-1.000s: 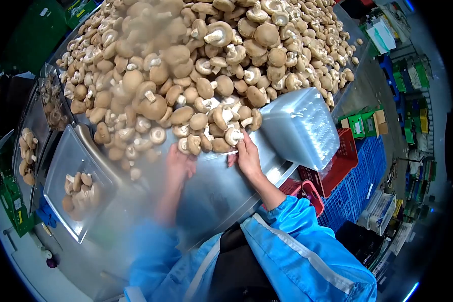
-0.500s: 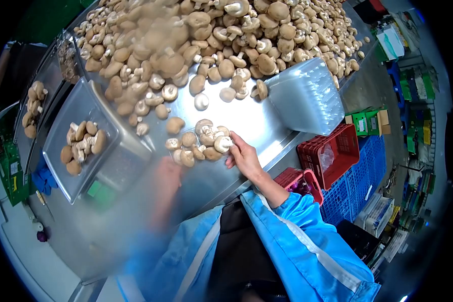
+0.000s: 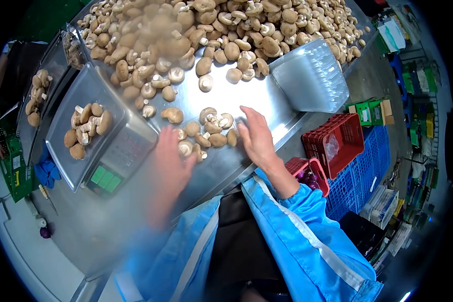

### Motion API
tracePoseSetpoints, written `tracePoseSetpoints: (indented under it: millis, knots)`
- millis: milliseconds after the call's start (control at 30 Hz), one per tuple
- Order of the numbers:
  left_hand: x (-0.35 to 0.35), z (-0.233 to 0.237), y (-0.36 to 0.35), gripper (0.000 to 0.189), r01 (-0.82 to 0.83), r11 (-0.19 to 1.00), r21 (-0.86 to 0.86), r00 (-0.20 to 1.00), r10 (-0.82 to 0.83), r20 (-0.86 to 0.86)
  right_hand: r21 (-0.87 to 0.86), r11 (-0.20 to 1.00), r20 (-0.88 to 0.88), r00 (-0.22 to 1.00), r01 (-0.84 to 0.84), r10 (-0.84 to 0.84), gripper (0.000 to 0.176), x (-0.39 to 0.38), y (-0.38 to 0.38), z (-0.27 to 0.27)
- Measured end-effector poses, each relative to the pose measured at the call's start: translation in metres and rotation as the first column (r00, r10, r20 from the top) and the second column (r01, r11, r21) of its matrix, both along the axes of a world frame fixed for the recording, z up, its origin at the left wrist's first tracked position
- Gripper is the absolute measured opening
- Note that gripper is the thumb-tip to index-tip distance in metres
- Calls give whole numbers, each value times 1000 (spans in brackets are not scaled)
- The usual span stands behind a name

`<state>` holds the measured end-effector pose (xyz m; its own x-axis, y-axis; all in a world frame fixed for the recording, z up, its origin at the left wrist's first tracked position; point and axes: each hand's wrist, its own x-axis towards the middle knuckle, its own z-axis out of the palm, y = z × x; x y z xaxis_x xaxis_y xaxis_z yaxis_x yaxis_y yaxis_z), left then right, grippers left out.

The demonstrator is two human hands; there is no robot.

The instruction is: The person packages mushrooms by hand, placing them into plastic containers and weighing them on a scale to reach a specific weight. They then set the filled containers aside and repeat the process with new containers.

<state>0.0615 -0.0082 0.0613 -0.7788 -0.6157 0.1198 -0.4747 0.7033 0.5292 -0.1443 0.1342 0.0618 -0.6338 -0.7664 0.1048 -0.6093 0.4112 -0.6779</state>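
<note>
A small group of brown-capped mushrooms (image 3: 216, 140) lies on the steel table (image 3: 226, 103) in front of me, some with pale stems and undersides up. What lies under them is hard to make out. My right hand (image 3: 259, 138) is just right of the group, fingers stretched out, with nothing in it. On the other side, my left hand (image 3: 170, 163) is partly blurred by a smear on the view. Its fingers look extended, with the thumb apart, close beside the leftmost mushrooms; contact cannot be told.
A large mushroom heap (image 3: 267, 32) covers the far table. Stacked clear plastic trays (image 3: 312, 78) stand at right. At left, a weighing scale (image 3: 123, 156) bears a clear tray (image 3: 60, 146) of mushrooms. Red crates (image 3: 332, 138) sit beyond the right edge. Another person's arm (image 3: 0, 75) shows far left.
My right hand has come away from the mushroom at the group's right edge and opened. My left hand has risen alongside the group, its fingers spreading. The view has shifted slightly.
</note>
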Motion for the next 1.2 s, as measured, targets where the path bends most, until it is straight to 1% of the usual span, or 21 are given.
tracePoseSetpoints:
  millis: [33, 100, 133, 167, 200, 267, 333, 400, 433, 500, 533, 567, 633, 700, 733, 767, 800, 900, 1000, 1100, 1200]
  knots:
    - [-5, -6, 3, 64, 42, 999, -14, 999, -42, 8, -4, 999, 57, 998, -32, 32, 48, 6, -5, 0]
    - [-16, -24, 9, 71, 123, 991, -45, 992, -122, 27, 47, 995, 3, 996, -87, 87, 50, 15, -7, -14]
    - [-21, -34, 11, 73, 122, 991, -58, 992, -121, 21, 65, 990, -20, 992, -126, 127, 51, 20, -10, -25]
    - [-23, -43, 11, 75, 111, 991, -78, 994, -110, 25, 79, 987, 47, 990, -138, 134, 53, 24, -11, -33]
    - [-21, -47, 9, 77, 94, 990, -107, 995, -90, 36, 79, 989, 45, 991, -127, 124, 54, 27, -10, -40]
    - [-22, -45, 9, 80, 99, 991, -94, 995, -97, 29, 60, 990, 32, 992, -127, 126, 57, 24, -9, -51]
    - [-8, -35, -2, 81, 100, 992, -74, 995, -101, -10, 89, 986, 59, 989, -142, 138, 56, 23, -10, -42]
    - [6, -8, -10, 81, 112, 993, -38, 990, -114, -86, 52, 998, 285, 959, -25, 9, 53, 22, -8, -35]
    - [23, 13, -21, 73, 27, 997, -72, 992, -36, -120, 40, 999, 316, 949, 2, -14, 52, 18, -5, -31]
    - [67, 37, -51, 61, -230, 959, -163, 945, 180, -273, 9, 997, 410, 909, 83, -79, 48, 15, 1, -25]
    - [82, 54, -58, 50, -483, 875, -10, 822, 450, -348, 5, 994, 420, 901, 112, -104, 45, 13, 4, -29]
    - [98, 70, -70, 44, -646, 763, -29, 704, 581, -409, -8, 993, 421, 901, 116, -102, 43, 13, 7, -30]
    - [150, 63, -113, 43, -764, 616, 192, 525, 767, -370, -5, 992, 424, 899, 123, -109, 39, 13, 11, -33]
    - [196, 40, -147, 41, -785, 612, 99, 567, 774, -281, 26, 991, 429, 894, 133, -131, 36, 15, 11, -36]
    - [198, 43, -156, 39, -770, 579, 270, 542, 816, -204, 23, 994, 424, 899, 109, -108, 35, 17, 9, -36]
    - [197, 49, -166, 37, -738, 518, 433, 523, 844, -118, 23, 996, 417, 905, 83, -85, 33, 18, 7, -36]
    - [197, 51, -177, 35, -689, 432, 582, 514, 858, -29, 23, 998, 410, 910, 58, -63, 32, 19, 6, -36]
    - [198, 42, -206, 29, -604, 447, 660, 612, 791, 24, 24, 996, 436, 896, 87, -89, 31, 21, 3, -36]
    - [202, 34, -225, 26, -540, 393, 744, 654, 752, 78, 48, 995, 417, 903, 91, -103, 31, 21, 1, -33]
    - [202, 35, -224, 26, -499, 398, 770, 676, 734, 59, 48, 994, 381, 918, 95, -106, 31, 22, 3, -33]
    - [195, 42, -217, 27, -505, 386, 772, 667, 742, 65, 47, 994, 375, 921, 96, -106, 31, 23, 1, -32]
